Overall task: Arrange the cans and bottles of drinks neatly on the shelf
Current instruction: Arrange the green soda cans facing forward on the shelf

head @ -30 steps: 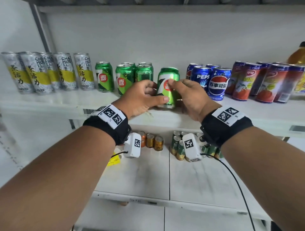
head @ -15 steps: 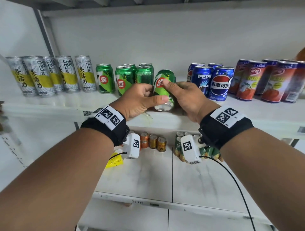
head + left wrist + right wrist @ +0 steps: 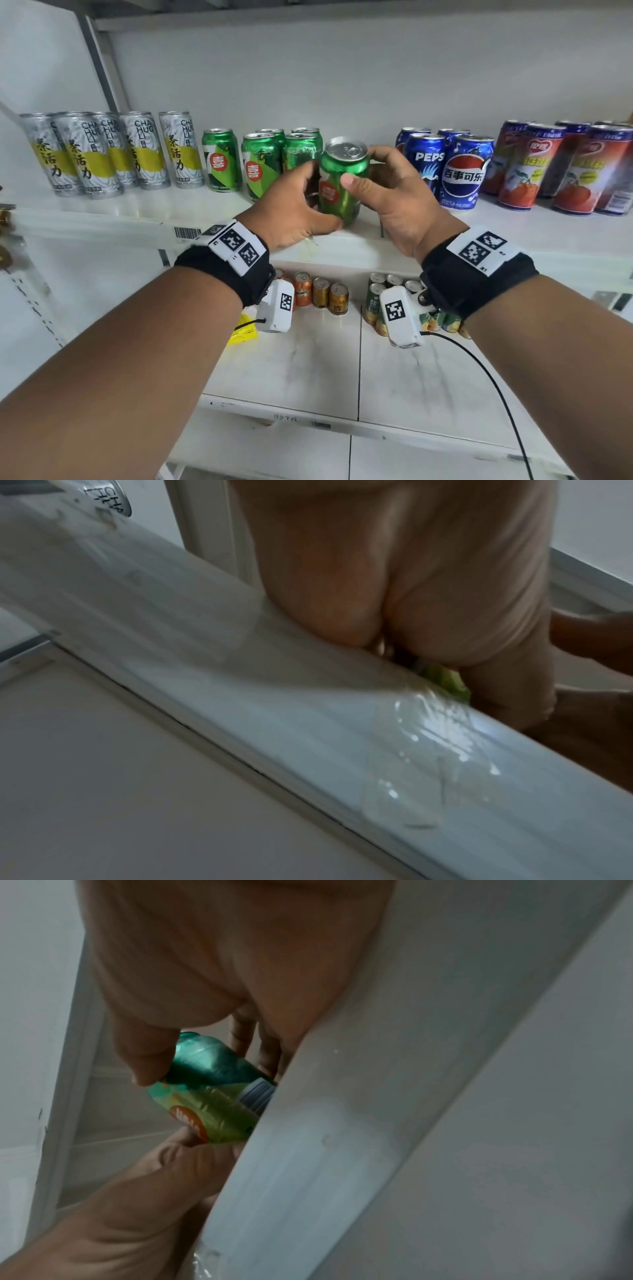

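Note:
A green can [image 3: 344, 185] with a red round logo leans with its silver top toward me, above the front of the upper shelf [image 3: 513, 236]. My left hand [image 3: 305, 202] grips its left side and lower edge. From the other side, my right hand [image 3: 376, 171] holds it with the thumb across the front. The right wrist view shows the can [image 3: 212, 1085] between the right thumb [image 3: 147, 1053] and the fingers of the left hand [image 3: 137, 1191]. In the left wrist view only a green sliver of the can [image 3: 445, 680] shows past the palm.
Other green cans [image 3: 260, 164] stand just left of the held one, with tall silver tea cans [image 3: 137, 150] further left. Blue Pepsi cans [image 3: 462, 171] and red juice cans [image 3: 524, 168] stand to the right. On the lower shelf [image 3: 308, 377] are small orange cans [image 3: 322, 291] and small green cans [image 3: 373, 301].
The can stood upright, then tipped with its bottom toward me, and now leans with its top toward me. My right thumb has moved onto its front.

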{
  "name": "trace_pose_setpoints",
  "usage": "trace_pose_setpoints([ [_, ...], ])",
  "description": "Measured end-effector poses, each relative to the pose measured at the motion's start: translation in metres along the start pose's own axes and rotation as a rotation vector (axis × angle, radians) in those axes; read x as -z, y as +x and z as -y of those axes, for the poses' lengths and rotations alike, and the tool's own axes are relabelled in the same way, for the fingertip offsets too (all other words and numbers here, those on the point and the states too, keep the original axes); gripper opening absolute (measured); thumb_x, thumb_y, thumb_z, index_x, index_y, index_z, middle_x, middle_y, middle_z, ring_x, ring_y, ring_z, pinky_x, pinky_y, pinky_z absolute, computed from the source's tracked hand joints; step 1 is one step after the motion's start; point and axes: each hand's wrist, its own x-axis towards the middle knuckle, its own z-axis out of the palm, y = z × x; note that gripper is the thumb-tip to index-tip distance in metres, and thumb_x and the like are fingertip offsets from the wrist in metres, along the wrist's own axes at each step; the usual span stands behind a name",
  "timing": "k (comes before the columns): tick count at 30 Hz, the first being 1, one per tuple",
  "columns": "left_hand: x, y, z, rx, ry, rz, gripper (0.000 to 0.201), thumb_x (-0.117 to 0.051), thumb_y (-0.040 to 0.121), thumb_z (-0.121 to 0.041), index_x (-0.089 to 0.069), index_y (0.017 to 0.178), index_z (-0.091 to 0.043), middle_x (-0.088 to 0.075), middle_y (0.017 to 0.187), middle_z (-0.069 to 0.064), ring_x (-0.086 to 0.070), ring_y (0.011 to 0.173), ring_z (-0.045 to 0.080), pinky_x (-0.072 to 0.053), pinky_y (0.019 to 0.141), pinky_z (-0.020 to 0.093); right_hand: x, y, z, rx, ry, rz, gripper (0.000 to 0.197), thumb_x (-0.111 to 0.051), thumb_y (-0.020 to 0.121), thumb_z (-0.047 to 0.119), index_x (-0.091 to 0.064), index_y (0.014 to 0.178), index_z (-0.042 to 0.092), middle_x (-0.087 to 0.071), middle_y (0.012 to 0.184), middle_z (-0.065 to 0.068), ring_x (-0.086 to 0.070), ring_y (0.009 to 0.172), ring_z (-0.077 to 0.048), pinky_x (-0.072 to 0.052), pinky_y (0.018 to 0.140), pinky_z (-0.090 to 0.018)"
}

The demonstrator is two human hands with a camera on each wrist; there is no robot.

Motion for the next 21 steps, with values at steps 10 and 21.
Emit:
trace_pose_setpoints([
  [10,-0.004,-0.002,-0.002,-0.035,-0.044,-0.033,0.078,-0.102,0.068,-0.026,-0.065,0.137,-0.022,-0.077,0.126,-0.007,-0.072,0.119,0.011,-0.059,0.103,0.034,0.012,-0.004,-0.003,0.033,-0.031,0.098,0.068,-0.094,0.073,0.023,-0.063,0.133,0.018,-0.071,0.13,-0.004,-0.064,0.127,-0.019,-0.054,0.104,-0.034],
  [21,-0.009,-0.003,-0.006,0.029,-0.185,-0.057,0.037,-0.087,0.088,-0.031,-0.074,0.114,-0.008,-0.08,0.109,0.011,-0.077,0.105,0.027,-0.062,0.1,0.047,0.004,0.003,0.002,-0.209,0.175,-0.015,0.033,-0.071,0.098,0.022,-0.06,0.124,0.006,-0.07,0.124,-0.025,-0.072,0.108,-0.039,-0.06,0.092,-0.058],
])
